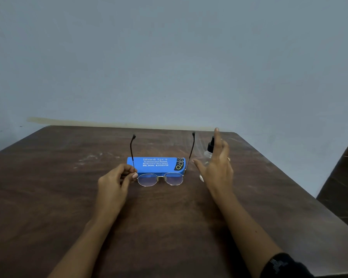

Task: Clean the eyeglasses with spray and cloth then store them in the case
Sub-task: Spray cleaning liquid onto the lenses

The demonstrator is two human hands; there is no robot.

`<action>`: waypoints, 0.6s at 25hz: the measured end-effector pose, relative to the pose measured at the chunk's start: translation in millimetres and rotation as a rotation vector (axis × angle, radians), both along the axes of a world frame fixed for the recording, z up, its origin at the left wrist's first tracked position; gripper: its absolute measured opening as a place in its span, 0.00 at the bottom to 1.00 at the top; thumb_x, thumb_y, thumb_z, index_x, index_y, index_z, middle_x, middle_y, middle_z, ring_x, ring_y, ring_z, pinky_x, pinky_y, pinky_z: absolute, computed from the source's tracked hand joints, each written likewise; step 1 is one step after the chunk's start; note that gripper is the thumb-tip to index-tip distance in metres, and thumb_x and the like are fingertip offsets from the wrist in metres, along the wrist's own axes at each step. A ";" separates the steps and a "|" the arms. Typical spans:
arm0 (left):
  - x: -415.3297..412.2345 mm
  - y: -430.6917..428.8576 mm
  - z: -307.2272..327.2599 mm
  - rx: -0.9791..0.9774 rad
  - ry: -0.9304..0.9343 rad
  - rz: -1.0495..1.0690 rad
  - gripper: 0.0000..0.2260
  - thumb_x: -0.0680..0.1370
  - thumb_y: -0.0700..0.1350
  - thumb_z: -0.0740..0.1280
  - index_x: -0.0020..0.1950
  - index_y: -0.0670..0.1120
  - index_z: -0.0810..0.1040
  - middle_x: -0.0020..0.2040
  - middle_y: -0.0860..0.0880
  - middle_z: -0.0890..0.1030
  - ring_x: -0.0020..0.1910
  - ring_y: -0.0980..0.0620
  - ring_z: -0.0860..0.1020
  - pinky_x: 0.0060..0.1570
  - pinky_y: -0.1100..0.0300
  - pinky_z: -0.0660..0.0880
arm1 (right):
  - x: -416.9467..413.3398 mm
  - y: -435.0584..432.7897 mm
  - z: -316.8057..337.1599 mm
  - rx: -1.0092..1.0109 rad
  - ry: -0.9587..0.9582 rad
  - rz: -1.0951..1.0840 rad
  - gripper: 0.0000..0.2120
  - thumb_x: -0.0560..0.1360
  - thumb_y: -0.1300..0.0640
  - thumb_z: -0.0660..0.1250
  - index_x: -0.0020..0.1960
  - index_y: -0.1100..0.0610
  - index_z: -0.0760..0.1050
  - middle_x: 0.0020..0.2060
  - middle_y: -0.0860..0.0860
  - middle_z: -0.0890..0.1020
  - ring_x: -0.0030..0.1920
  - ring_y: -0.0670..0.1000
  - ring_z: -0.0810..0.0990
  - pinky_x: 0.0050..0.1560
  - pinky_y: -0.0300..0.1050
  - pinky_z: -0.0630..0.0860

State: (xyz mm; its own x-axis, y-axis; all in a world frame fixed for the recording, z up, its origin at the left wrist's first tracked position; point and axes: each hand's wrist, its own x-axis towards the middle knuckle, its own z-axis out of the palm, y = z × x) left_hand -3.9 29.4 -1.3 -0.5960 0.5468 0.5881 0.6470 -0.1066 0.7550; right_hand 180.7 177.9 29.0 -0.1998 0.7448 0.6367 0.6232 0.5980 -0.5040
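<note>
My left hand [117,180] pinches the gold wire-rimmed eyeglasses [160,178] at the hinge, mid-desk, in front of the blue plastic case [156,163]. Right hand [217,164], fingers spread wide, nears the clear spray bottle [208,155] toward the desk's far right corner. Spray step; next: grab bottle.

Before you: dark brown wooden table [48,197], scuffed with pale streaks; plain blue-grey wall [169,57] behind it, a yellowish stain along its base; dark furniture [344,187] at right edge.
</note>
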 end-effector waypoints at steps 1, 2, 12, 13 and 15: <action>0.1 0.4 -0.1 0.003 0.002 0.002 0.05 0.71 0.32 0.69 0.42 0.42 0.79 0.36 0.56 0.79 0.35 0.73 0.77 0.37 0.80 0.71 | -2.8 1.0 -2.7 -0.021 -0.003 -0.013 0.50 0.68 0.53 0.73 0.71 0.39 0.37 0.66 0.54 0.66 0.49 0.60 0.79 0.51 0.55 0.76; 0.3 0.6 -0.6 0.006 0.004 0.003 0.05 0.71 0.32 0.69 0.42 0.42 0.79 0.37 0.54 0.80 0.35 0.72 0.77 0.37 0.80 0.71 | -4.7 1.4 -6.2 -0.036 0.003 -0.025 0.48 0.68 0.55 0.72 0.72 0.40 0.38 0.63 0.53 0.69 0.49 0.60 0.79 0.48 0.54 0.76; 0.3 -2.2 -0.2 0.029 0.006 0.015 0.05 0.71 0.32 0.68 0.42 0.41 0.79 0.37 0.52 0.80 0.36 0.72 0.78 0.38 0.79 0.71 | 7.5 -16.2 -2.1 -0.084 0.572 0.049 0.36 0.68 0.66 0.66 0.70 0.45 0.57 0.41 0.53 0.78 0.35 0.49 0.76 0.40 0.46 0.77; 0.3 -2.9 -0.1 0.031 0.003 0.019 0.05 0.71 0.32 0.68 0.42 0.41 0.79 0.37 0.51 0.80 0.36 0.72 0.78 0.37 0.79 0.71 | 8.8 -23.0 -0.1 -0.092 0.609 0.051 0.33 0.69 0.65 0.66 0.69 0.45 0.59 0.37 0.50 0.78 0.33 0.51 0.78 0.41 0.51 0.79; 0.9 -3.3 0.1 0.044 0.002 0.035 0.05 0.71 0.32 0.68 0.42 0.41 0.79 0.37 0.50 0.80 0.35 0.70 0.78 0.37 0.80 0.70 | 8.9 -38.8 2.4 -0.141 0.674 0.084 0.29 0.71 0.62 0.68 0.66 0.45 0.62 0.35 0.44 0.76 0.32 0.55 0.79 0.40 0.59 0.80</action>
